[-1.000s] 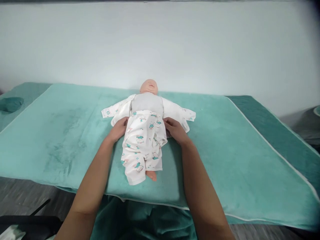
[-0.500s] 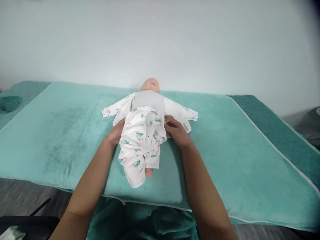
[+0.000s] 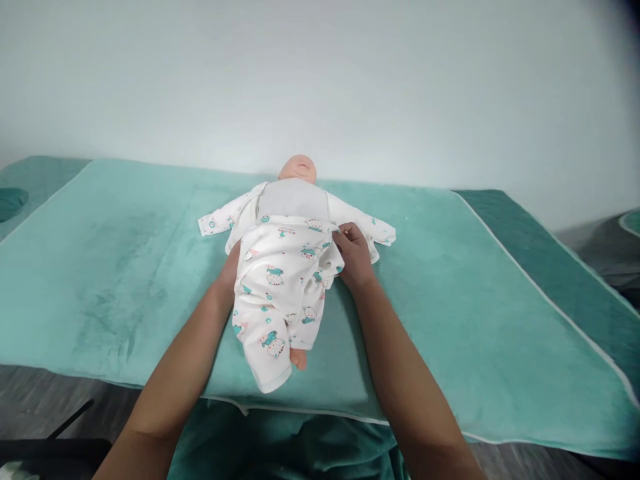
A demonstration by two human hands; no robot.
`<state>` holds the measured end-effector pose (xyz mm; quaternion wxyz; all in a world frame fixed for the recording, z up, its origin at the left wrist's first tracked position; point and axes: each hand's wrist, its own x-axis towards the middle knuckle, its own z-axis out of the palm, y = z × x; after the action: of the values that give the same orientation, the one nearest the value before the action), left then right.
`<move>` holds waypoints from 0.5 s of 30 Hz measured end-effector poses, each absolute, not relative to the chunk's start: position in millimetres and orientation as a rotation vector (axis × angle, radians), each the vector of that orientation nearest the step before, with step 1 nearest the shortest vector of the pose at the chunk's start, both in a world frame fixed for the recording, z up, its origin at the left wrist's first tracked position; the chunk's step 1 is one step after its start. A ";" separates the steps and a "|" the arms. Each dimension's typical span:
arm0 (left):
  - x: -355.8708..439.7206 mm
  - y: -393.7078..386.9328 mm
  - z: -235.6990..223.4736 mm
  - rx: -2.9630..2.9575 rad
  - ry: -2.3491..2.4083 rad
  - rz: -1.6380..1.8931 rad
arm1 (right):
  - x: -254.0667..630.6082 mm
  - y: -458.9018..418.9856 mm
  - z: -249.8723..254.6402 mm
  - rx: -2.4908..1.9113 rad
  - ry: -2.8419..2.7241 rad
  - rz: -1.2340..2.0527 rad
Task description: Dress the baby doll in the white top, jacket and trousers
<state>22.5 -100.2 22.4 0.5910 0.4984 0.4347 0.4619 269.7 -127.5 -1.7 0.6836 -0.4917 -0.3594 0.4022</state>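
A baby doll (image 3: 299, 168) lies on its back with its head towards the wall. It wears white printed baby pants (image 3: 280, 280), and a white jacket (image 3: 345, 210) spread open with both sleeves outstretched. Its grey-white chest shows above the waistband. My right hand (image 3: 356, 255) pinches the waistband at the right side of the doll. At the opposite hip, my left hand (image 3: 231, 267) is against the pants, its fingers hidden behind the cloth. One foot (image 3: 299, 359) pokes out of the right pant leg; the other leg's end shows only cloth.
The doll rests on a bed with a teal velvet cover (image 3: 440, 320), edged with white piping. A white wall (image 3: 320, 80) stands directly behind. A black object (image 3: 55, 457) is at the lower left, and grey fabric (image 3: 605, 260) lies beyond the right end.
My right hand has drawn the waistband outward to the right, and the pants' front is smoother. The left hand's fingers have gone out of sight behind the cloth.
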 end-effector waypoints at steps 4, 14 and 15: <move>24.1 -89.9 6.5 1.179 1.017 1.100 | 269.3 -129.9 -6.4 -1.111 -0.876 0.880; 18.3 -78.7 18.1 1.551 0.970 1.118 | 270.0 -137.9 3.7 -1.211 -1.410 0.407; 18.2 -77.4 21.0 1.585 0.978 1.086 | 269.6 -135.8 5.6 -1.220 -1.463 0.360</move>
<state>18.2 -77.4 21.0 0.4732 0.6476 0.3996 0.4438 269.6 -135.8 5.6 0.5659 -0.5188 -0.6222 0.1532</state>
